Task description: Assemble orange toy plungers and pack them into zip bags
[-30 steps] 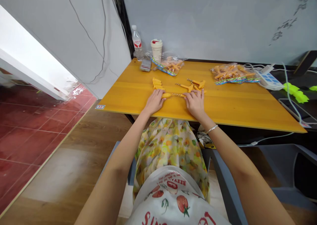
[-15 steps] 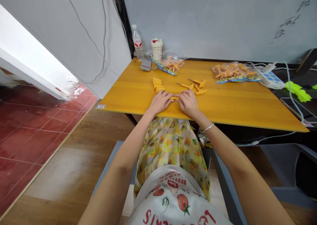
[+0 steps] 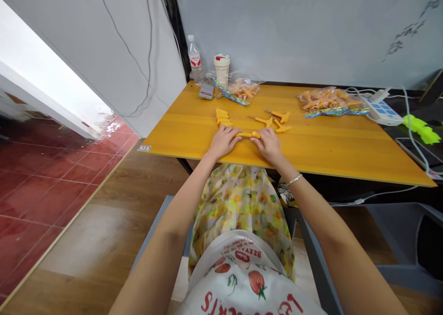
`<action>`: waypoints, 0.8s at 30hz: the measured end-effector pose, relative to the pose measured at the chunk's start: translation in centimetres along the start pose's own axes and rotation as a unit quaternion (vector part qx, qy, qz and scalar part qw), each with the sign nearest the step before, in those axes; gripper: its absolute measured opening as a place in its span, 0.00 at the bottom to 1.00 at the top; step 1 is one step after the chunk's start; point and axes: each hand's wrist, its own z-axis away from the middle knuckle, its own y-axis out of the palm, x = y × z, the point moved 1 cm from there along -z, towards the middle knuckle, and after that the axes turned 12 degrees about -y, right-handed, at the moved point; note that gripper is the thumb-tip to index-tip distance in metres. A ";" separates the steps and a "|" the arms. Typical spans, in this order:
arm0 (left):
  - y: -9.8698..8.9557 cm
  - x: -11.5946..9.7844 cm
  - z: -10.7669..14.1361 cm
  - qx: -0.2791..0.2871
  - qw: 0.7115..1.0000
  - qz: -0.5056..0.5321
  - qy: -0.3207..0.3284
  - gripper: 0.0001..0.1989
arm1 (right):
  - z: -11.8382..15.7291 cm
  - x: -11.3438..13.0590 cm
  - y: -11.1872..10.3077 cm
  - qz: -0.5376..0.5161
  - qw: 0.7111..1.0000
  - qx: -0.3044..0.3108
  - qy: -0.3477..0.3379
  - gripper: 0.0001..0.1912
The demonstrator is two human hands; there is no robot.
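Observation:
Near the table's front edge, my left hand [image 3: 223, 142] and my right hand [image 3: 269, 144] hold a small orange piece [image 3: 247, 135] between them. Left fingers close on its left end; the right fingers pinch its wider right end. Just beyond my left hand sits a row of orange pieces [image 3: 223, 117], side by side. Beyond my right hand lie orange T-shaped pieces with thin metal chains, one at the left [image 3: 265, 121] and others [image 3: 282, 116] further right.
Orange wooden table [image 3: 332, 153]. At the back left stand a bottle [image 3: 194, 61], a cup [image 3: 222, 69], a small grey box [image 3: 206, 91] and a bag of orange pieces [image 3: 244, 91]. Another bag [image 3: 328, 101] and a power strip [image 3: 384, 112] are at the back right.
My right hand has shifted slightly right, away from my left, and more of the orange piece shows between them. The whole view has shifted slightly.

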 end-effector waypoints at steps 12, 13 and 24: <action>-0.4 -0.4 0.2 -0.006 0.999 -0.032 -0.004 0.20 | 0.1 -0.7 0.0 -0.145 0.977 -0.051 0.151 0.34; -0.3 -0.4 0.2 -0.005 0.999 -0.033 -0.005 0.20 | 0.1 -0.8 0.1 -0.140 0.980 -0.052 0.133 0.32; -0.8 -0.4 0.4 -0.026 0.999 -0.030 0.002 0.21 | -0.1 0.2 -0.5 -0.075 0.986 0.024 0.149 0.39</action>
